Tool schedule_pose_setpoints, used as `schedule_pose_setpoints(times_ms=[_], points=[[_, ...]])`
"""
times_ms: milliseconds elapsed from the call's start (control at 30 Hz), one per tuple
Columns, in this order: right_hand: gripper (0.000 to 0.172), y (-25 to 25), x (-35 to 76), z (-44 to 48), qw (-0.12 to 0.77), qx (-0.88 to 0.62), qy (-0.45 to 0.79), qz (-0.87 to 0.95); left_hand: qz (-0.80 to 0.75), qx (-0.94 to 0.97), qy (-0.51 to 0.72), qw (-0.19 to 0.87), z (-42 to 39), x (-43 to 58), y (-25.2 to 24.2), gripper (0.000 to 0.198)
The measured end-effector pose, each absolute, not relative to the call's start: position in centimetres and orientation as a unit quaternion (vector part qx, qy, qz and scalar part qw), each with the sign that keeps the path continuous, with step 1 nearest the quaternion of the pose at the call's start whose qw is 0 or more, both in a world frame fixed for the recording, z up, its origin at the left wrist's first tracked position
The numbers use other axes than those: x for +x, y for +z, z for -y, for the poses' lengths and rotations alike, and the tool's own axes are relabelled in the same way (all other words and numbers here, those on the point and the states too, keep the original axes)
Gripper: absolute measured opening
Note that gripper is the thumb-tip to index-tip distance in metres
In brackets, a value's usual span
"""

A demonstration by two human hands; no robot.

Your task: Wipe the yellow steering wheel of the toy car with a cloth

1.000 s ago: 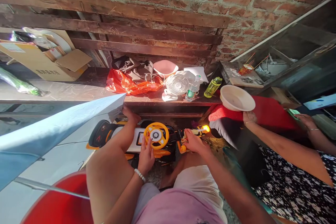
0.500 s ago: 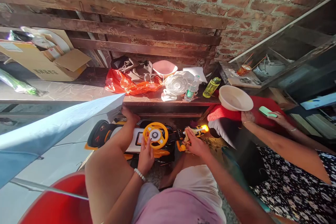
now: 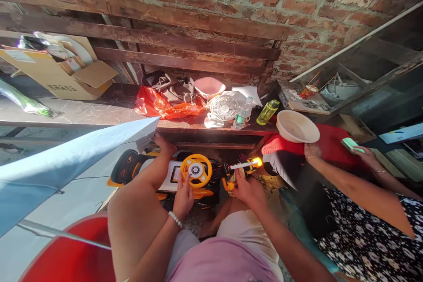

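A ride-on toy car point(image 3: 145, 171) in white, black and orange stands between my legs. Its yellow steering wheel point(image 3: 207, 168) has a white hub. My left hand point(image 3: 183, 200), with a beaded bracelet at the wrist, grips the lower rim of the wheel. To the right, my right hand point(image 3: 246, 190) is closed on a crumpled tan cloth point(image 3: 238, 176), mostly covered by the fingers. The cloth lies against the toy's black-and-orange front part point(image 3: 228, 183). A white bar point(image 3: 240, 165) shows just above the fingers, and a bright yellow spot point(image 3: 257, 161) lies beyond.
On the wooden bench point(image 3: 125, 114) are a cardboard box point(image 3: 71, 81), a red plastic bag point(image 3: 155, 105), a fan point(image 3: 224, 107), a water bottle point(image 3: 243, 113) and a green bottle point(image 3: 267, 112). At right, another person's hand point(image 3: 312, 150) touches a pale basin point(image 3: 297, 127); their other holds a green object point(image 3: 350, 144).
My right hand has moved slightly down and turned, uncovering the white bar. My left hand stays on the wheel. The other person's green object has moved right.
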State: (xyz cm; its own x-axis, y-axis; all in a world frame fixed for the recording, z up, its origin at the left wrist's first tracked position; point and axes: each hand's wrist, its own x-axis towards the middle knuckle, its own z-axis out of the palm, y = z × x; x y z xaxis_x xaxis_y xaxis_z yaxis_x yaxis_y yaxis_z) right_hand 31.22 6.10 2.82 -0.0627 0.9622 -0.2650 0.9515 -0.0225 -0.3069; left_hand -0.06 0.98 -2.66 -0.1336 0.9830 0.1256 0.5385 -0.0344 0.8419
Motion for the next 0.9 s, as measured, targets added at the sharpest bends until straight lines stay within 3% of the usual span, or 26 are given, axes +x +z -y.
schedule_pose_setpoints(times_ms=[100, 367, 667, 900], points=[[0.101, 2.7, 32.1, -6.3, -0.010, -0.689, 0.210, 0.694, -0.641, 0.596, 0.395, 0.282, -0.9, -0.2, -2.5, 0.068], [0.089, 2.7, 32.3, -9.4, 0.010, -0.792, 0.182, 0.583, -0.637, 0.596, 0.397, 0.286, -0.8, -0.4, -2.3, 0.067], [0.098, 2.7, 32.0, -6.7, -0.031, -0.673, 0.208, 0.709, -0.641, 0.592, 0.395, 0.286, -1.1, 0.2, -2.7, 0.069], [0.088, 2.6, 32.7, -9.1, 0.000, -0.772, 0.185, 0.608, -0.634, 0.607, 0.386, 0.285, -0.8, -0.6, -2.4, 0.072]])
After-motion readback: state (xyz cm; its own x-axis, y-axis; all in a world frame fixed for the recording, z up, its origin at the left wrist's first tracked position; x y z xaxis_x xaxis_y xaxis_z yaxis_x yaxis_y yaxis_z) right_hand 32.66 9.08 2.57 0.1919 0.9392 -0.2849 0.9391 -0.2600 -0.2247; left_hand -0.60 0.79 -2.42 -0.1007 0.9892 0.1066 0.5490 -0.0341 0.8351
